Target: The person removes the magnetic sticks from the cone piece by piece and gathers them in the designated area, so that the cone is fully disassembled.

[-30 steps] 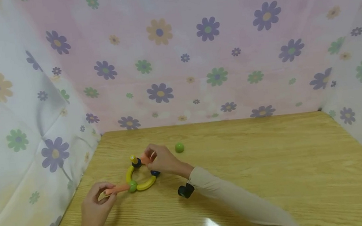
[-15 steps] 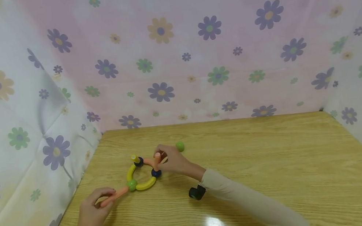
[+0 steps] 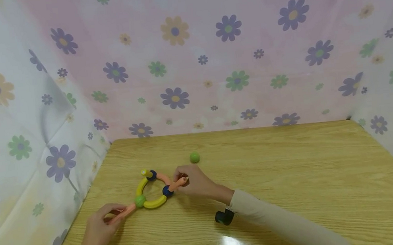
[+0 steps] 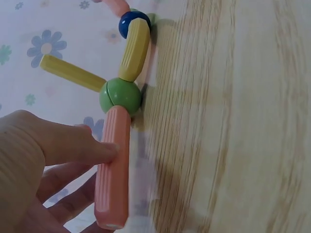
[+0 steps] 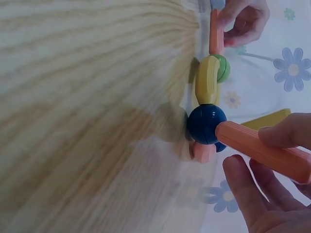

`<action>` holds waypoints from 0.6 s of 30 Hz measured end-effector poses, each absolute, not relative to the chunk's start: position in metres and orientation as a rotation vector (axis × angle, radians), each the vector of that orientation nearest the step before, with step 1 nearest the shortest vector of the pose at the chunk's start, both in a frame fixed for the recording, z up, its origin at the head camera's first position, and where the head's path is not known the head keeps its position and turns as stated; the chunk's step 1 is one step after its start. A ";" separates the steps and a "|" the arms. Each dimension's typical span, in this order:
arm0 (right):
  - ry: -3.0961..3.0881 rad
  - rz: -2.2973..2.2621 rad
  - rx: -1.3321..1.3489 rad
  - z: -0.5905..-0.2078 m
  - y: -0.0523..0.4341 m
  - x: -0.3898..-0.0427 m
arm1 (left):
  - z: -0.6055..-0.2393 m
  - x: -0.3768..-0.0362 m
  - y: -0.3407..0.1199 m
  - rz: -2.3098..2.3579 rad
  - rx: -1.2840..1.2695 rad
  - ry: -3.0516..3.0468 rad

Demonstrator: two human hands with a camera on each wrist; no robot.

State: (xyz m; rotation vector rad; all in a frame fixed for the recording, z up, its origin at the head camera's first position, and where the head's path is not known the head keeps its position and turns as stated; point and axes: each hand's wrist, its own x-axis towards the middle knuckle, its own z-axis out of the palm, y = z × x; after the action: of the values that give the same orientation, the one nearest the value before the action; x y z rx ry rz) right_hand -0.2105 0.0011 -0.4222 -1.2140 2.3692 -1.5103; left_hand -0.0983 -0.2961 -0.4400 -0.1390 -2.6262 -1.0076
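Backdrop (image 3: 190, 59): flowered cloth, hung behind and along both sides of the desk
Desk (image 3: 295, 176): pale wood grain, glare patch near front edge
Right hand (image 3: 195, 182): sleeved arm in from front right; fingers and thumb pinching a straight pink stick (image 3: 178, 183), stick end touching a dark blue ball (image 3: 167, 190)
Left hand (image 3: 101, 224): near front left corner; thumb and fingers curled round another pink stick (image 3: 125, 212), lying flat, far end against a green ball (image 3: 140, 200)
Toy ring (image 3: 152, 189): left of desk centre, between the two hands; curved yellow and pink pieces joined by balls, flat on the wood
Yellow stick (image 3: 144, 172): short, jutting from a second dark blue ball (image 3: 151, 175) at the ring's far side
Loose green ball (image 3: 194, 157): alone, toward back edge, just beyond right hand, apart from the ring
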 end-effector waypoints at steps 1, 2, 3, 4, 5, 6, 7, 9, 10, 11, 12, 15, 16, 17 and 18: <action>2.376 -1.501 -1.214 -0.424 0.002 -0.210 | -0.440 -0.099 -0.296 -1.007 -0.145 -2.633; 2.382 -1.488 -1.221 -0.426 0.004 -0.209 | -0.440 -0.100 -0.296 -1.002 -0.153 -2.633; 2.391 -1.470 -1.225 -0.428 0.005 -0.208 | -0.441 -0.101 -0.295 -0.995 -0.159 -2.634; 2.397 -1.454 -1.239 -0.429 0.006 -0.206 | -0.441 -0.102 -0.295 -0.982 -0.166 -2.634; 2.401 -1.439 -1.248 -0.429 0.007 -0.205 | -0.441 -0.103 -0.294 -0.972 -0.175 -2.631; 2.401 -1.423 -1.254 -0.430 0.008 -0.203 | -0.442 -0.104 -0.293 -0.959 -0.183 -2.633; 2.408 -1.401 -1.263 -0.431 0.009 -0.202 | -0.442 -0.105 -0.293 -0.939 -0.183 -2.647; 2.409 -1.355 -1.251 -0.431 0.011 -0.198 | -0.442 -0.107 -0.289 -0.900 -0.176 -2.689; 2.406 -1.331 -1.241 -0.432 0.012 -0.197 | -0.441 -0.108 -0.287 -0.887 -0.172 -2.710; 2.401 -1.306 -1.225 -0.434 0.013 -0.196 | -0.440 -0.110 -0.285 -0.875 -0.168 -2.730; 2.390 -1.285 -1.204 -0.436 0.013 -0.195 | -0.439 -0.111 -0.282 -0.856 -0.164 -2.749; 2.356 -1.249 -1.157 -0.440 0.014 -0.192 | -0.436 -0.115 -0.269 -0.797 -0.147 -2.771; 2.340 -1.247 -1.147 -0.442 0.014 -0.190 | -0.435 -0.116 -0.264 -0.766 -0.140 -2.775; 2.323 -1.249 -1.133 -0.442 0.014 -0.189 | -0.434 -0.116 -0.260 -0.735 -0.130 -2.780; 2.309 -1.252 -1.120 -0.443 0.013 -0.187 | -0.433 -0.117 -0.255 -0.700 -0.114 -2.789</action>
State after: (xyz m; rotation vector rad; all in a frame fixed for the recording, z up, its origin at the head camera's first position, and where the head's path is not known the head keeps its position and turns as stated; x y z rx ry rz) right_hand -0.1872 0.0133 -0.4428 -1.1205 2.3088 -1.2523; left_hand -0.1171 -0.2548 -0.4328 -0.1138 -2.7890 -0.6995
